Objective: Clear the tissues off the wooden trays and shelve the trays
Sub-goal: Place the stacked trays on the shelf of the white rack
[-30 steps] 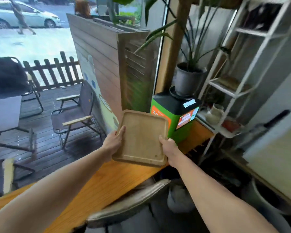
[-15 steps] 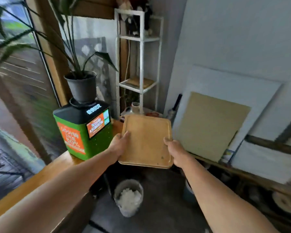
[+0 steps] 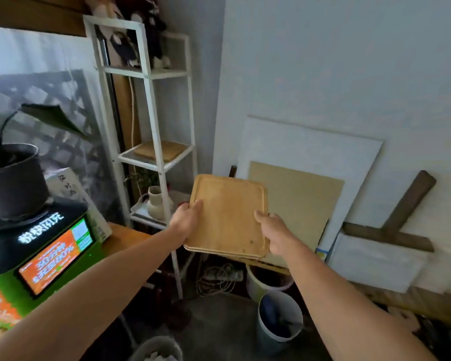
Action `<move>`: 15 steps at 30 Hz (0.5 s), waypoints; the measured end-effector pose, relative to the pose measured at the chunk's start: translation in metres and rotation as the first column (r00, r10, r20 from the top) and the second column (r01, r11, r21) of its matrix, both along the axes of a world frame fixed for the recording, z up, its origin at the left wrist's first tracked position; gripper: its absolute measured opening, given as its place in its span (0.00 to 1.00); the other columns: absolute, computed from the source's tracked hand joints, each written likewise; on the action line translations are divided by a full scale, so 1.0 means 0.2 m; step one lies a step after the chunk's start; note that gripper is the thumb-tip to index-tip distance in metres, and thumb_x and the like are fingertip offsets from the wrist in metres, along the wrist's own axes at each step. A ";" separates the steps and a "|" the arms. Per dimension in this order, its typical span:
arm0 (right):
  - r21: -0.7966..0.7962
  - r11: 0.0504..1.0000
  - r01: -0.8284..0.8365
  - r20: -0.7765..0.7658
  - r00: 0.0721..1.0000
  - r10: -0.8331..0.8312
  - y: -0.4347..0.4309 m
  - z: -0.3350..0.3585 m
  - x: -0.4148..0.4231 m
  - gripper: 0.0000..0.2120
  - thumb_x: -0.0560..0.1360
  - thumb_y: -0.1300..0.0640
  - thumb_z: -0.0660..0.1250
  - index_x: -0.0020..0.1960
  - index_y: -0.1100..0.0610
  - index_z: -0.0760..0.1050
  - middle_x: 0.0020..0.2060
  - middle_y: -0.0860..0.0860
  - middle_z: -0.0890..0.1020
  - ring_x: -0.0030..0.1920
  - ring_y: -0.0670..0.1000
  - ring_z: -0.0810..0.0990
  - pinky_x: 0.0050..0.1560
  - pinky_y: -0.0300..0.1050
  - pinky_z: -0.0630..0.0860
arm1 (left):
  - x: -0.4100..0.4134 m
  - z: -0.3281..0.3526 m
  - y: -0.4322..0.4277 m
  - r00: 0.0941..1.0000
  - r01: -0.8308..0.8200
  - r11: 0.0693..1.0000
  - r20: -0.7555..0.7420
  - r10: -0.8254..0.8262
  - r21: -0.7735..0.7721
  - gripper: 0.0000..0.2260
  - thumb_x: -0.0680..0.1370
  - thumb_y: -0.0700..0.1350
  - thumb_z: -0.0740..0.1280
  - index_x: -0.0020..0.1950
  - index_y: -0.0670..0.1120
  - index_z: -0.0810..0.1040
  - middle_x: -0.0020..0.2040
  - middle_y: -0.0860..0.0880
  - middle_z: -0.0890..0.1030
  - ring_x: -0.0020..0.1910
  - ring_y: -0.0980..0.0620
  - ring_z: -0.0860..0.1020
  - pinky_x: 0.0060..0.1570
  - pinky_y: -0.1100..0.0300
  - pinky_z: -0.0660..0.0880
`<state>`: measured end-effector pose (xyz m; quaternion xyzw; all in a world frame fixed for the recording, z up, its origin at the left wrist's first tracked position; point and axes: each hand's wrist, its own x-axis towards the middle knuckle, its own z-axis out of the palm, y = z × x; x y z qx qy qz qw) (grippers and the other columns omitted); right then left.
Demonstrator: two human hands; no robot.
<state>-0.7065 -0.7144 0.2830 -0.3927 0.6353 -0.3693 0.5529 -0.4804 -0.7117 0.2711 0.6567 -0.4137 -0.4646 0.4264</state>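
Note:
I hold a stack of square wooden trays [image 3: 228, 217] in the air in front of me, bare on top with no tissue on it. My left hand [image 3: 184, 221] grips the stack's left edge and my right hand [image 3: 274, 233] grips its right edge. Ahead and to the left stands a white metal shelf unit [image 3: 151, 105]. Another wooden tray [image 3: 160, 149] lies on its middle shelf. The held stack is lower than that shelf and to its right.
A beige vase [image 3: 155, 205] sits on the lower shelf. A green and black machine [image 3: 44, 256] with a potted plant [image 3: 11, 178] on top stands on the wooden counter [image 3: 125, 237] at left. Boards [image 3: 307, 178] lean on the wall. Bins [image 3: 279, 321] and cables lie on the floor.
The view has swung right, from the window and counter to the white shelf unit. Both hands keep their hold on the tray stack, which is now closer to the shelf.

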 end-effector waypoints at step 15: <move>-0.019 0.974 -0.226 0.054 0.973 0.226 -1.46 0.18 0.26 0.19 0.80 0.51 0.63 0.65 0.63 0.72 0.57 0.61 0.81 0.54 0.61 0.82 0.55 0.64 0.78 | 0.22 0.23 -1.15 0.978 -0.210 0.978 -0.017 0.210 -0.007 0.30 0.80 0.62 0.58 0.74 0.43 0.67 0.68 0.43 0.75 0.65 0.40 0.74 0.66 0.46 0.70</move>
